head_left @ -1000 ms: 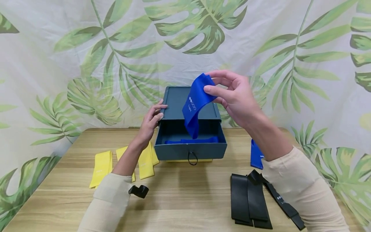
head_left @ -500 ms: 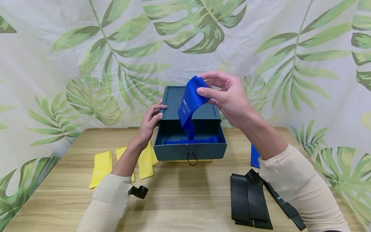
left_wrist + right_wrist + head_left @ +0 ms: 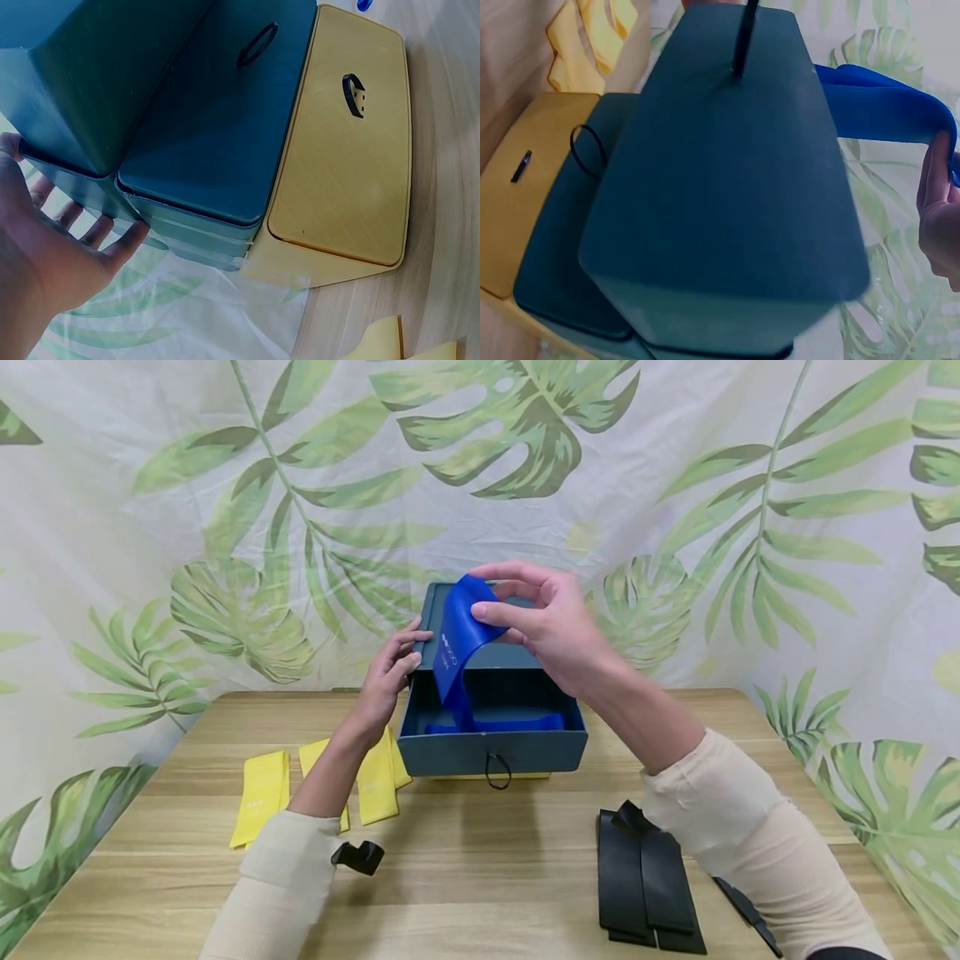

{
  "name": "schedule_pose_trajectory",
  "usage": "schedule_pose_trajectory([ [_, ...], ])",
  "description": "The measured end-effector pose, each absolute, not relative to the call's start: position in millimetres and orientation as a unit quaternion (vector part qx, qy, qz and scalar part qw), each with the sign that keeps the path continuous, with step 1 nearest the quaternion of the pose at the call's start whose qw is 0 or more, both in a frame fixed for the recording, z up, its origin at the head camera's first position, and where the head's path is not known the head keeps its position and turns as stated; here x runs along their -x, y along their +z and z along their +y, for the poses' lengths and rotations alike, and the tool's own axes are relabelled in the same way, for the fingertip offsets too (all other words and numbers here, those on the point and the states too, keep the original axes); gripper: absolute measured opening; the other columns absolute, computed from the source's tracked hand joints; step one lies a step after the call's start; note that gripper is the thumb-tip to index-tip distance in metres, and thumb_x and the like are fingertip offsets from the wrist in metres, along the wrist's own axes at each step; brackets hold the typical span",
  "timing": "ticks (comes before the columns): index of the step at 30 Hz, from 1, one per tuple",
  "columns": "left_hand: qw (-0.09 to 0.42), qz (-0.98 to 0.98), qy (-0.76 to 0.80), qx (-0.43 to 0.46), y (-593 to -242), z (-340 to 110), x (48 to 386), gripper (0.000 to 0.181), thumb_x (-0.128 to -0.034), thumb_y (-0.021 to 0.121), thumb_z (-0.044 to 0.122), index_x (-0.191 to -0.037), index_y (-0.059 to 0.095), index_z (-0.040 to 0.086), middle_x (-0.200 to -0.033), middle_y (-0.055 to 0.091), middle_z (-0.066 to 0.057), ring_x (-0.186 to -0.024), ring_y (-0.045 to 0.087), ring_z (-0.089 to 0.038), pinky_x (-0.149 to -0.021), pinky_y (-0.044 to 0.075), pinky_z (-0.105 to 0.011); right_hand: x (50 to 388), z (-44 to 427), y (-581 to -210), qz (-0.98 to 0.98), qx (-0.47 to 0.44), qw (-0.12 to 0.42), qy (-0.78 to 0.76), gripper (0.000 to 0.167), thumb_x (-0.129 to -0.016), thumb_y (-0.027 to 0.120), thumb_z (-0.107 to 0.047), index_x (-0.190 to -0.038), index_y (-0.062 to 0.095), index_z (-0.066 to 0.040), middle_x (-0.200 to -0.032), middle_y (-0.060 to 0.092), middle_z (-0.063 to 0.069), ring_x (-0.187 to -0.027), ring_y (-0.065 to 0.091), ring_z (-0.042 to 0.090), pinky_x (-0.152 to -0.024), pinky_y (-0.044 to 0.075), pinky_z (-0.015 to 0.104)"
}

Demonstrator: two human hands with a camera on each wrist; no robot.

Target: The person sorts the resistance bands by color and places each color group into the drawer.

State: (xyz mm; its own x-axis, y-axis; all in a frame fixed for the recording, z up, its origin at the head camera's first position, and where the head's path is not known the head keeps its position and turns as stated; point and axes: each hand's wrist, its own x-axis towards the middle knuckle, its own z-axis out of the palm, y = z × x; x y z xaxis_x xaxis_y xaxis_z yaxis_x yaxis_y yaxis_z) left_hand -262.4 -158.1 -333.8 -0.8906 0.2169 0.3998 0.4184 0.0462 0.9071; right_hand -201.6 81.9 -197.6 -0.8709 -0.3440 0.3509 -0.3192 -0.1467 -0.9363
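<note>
My right hand [image 3: 551,627] pinches a folded blue resistance band [image 3: 457,631] by its top, thumb in front. The band, with white print, hangs over the left part of a pulled-out teal drawer [image 3: 450,756], its lower end reaching inside. Another blue band [image 3: 517,723] lies along the inside of the drawer front. My left hand [image 3: 386,681] rests against the left side of the teal drawer unit [image 3: 513,657]; the left wrist view has its fingers [image 3: 129,244] spread along that side. In the right wrist view the drawer front [image 3: 727,187] covers much of the scene.
Below sit a shut teal drawer [image 3: 217,112] and a yellow drawer [image 3: 337,150]. Yellow bands [image 3: 258,797] lie left on the wooden table [image 3: 450,893]. Black bands [image 3: 622,877] are stacked at right, another black strip [image 3: 738,910] by the sleeve. A small black curl [image 3: 360,857] shows beside the left sleeve.
My right hand has moved left and down with the blue band, which now dips into the drawer. The right arm now hides the blue band on the table. The left hand stays put.
</note>
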Motion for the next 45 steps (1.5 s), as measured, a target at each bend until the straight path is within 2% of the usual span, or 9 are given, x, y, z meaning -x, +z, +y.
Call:
schedule_pose_trajectory([
  [7, 0.070, -0.717, -0.661, 0.212, -332.9, -158.0, 261.4, 0.044, -0.1091, 0.039, 0.019, -0.146, 0.044, -0.004, -0.172, 0.023, -0.006, -0.149, 0.036, -0.035, -0.115, 0.033, -0.062, 207.4, 64.1, -204.6, 0.672, 0.235, 0.016, -0.702, 0.035, -0.096, 0.068, 0.002, -0.131, 0.066, 0.004, -0.104, 0.065, 0.015, -0.103, 0.066, 0.032, -0.086, 0.060, 0.043],
  [12, 0.067, -0.711, -0.669, 0.207, -331.7, -157.4, 262.1, 0.041, -0.1090, 0.039, 0.021, -0.145, 0.047, 0.002, -0.161, 0.039, -0.012, -0.138, 0.045, -0.030, -0.105, 0.043, -0.046, 205.7, 54.7, -204.7, 0.668, 0.220, 0.022, -0.711, 0.034, -0.096, 0.069, 0.002, -0.130, 0.067, 0.002, -0.099, 0.063, 0.013, -0.100, 0.066, 0.030, -0.086, 0.060, 0.043],
  [15, 0.068, -0.709, -0.669, 0.210, -331.1, -157.4, 263.0, 0.040, -0.1094, 0.039, 0.021, -0.143, 0.048, 0.002, -0.161, 0.038, -0.014, -0.137, 0.046, -0.030, -0.102, 0.045, -0.040, 202.8, 52.8, -205.9, 0.673, 0.210, 0.028, -0.709, 0.034, -0.096, 0.069, 0.001, -0.130, 0.067, 0.000, -0.097, 0.062, 0.012, -0.099, 0.067, 0.030, -0.086, 0.060, 0.042],
  [17, 0.071, -0.715, -0.662, 0.211, -330.9, -157.3, 263.2, 0.041, -0.1090, 0.039, 0.021, -0.144, 0.048, 0.001, -0.166, 0.032, -0.012, -0.141, 0.043, -0.030, -0.104, 0.044, -0.041, 201.1, 54.4, -208.3, 0.687, 0.204, 0.039, -0.696, 0.035, -0.097, 0.069, 0.001, -0.131, 0.067, -0.001, -0.097, 0.061, 0.012, -0.099, 0.067, 0.030, -0.086, 0.060, 0.043],
  [19, 0.074, -0.720, -0.655, 0.216, -330.7, -157.0, 263.6, 0.043, -0.1085, 0.039, 0.020, -0.145, 0.047, -0.002, -0.171, 0.023, -0.009, -0.147, 0.036, -0.033, -0.110, 0.040, -0.048, 201.3, 58.4, -212.1, 0.711, 0.200, 0.052, -0.672, 0.036, -0.097, 0.069, 0.000, -0.133, 0.066, -0.003, -0.099, 0.062, 0.014, -0.100, 0.068, 0.030, -0.086, 0.060, 0.043],
  [22, 0.077, -0.721, -0.652, 0.219, -330.9, -157.2, 264.2, 0.045, -0.1073, 0.040, 0.019, -0.146, 0.047, -0.003, -0.173, 0.020, -0.008, -0.150, 0.031, -0.035, -0.115, 0.031, -0.061, 201.6, 68.7, -216.9, 0.749, 0.199, 0.066, -0.629, 0.039, -0.098, 0.068, -0.002, -0.136, 0.066, -0.007, -0.103, 0.062, 0.017, -0.099, 0.069, 0.031, -0.088, 0.059, 0.046],
  [25, 0.076, -0.718, -0.656, 0.220, -331.2, -157.8, 264.5, 0.045, -0.1070, 0.041, 0.019, -0.146, 0.047, -0.003, -0.173, 0.021, -0.005, -0.151, 0.029, -0.035, -0.117, 0.024, -0.067, 201.5, 80.3, -221.0, 0.779, 0.199, 0.072, -0.590, 0.040, -0.098, 0.068, -0.004, -0.137, 0.066, -0.009, -0.105, 0.061, 0.017, -0.093, 0.067, 0.030, -0.088, 0.059, 0.048],
  [31, 0.077, -0.720, -0.653, 0.222, -332.2, -158.3, 262.8, 0.046, -0.1069, 0.042, 0.019, -0.146, 0.047, -0.003, -0.173, 0.020, -0.006, -0.153, 0.027, -0.035, -0.117, 0.021, -0.069, 200.3, 97.3, -228.5, 0.806, 0.186, 0.085, -0.556, 0.035, -0.098, 0.068, -0.005, -0.133, 0.066, -0.004, -0.101, 0.058, 0.014, -0.082, 0.063, 0.027, -0.087, 0.059, 0.049],
  [45, 0.080, -0.723, -0.649, 0.225, -334.1, -158.9, 262.2, 0.045, -0.1069, 0.042, 0.019, -0.146, 0.047, -0.004, -0.173, 0.020, -0.009, -0.153, 0.027, -0.035, -0.116, 0.022, -0.070, 203.1, 125.3, -231.7, 0.860, 0.179, 0.068, -0.473, 0.020, -0.093, 0.076, -0.008, -0.111, 0.073, 0.001, -0.090, 0.073, 0.010, -0.077, 0.069, 0.023, -0.079, 0.061, 0.045],
])
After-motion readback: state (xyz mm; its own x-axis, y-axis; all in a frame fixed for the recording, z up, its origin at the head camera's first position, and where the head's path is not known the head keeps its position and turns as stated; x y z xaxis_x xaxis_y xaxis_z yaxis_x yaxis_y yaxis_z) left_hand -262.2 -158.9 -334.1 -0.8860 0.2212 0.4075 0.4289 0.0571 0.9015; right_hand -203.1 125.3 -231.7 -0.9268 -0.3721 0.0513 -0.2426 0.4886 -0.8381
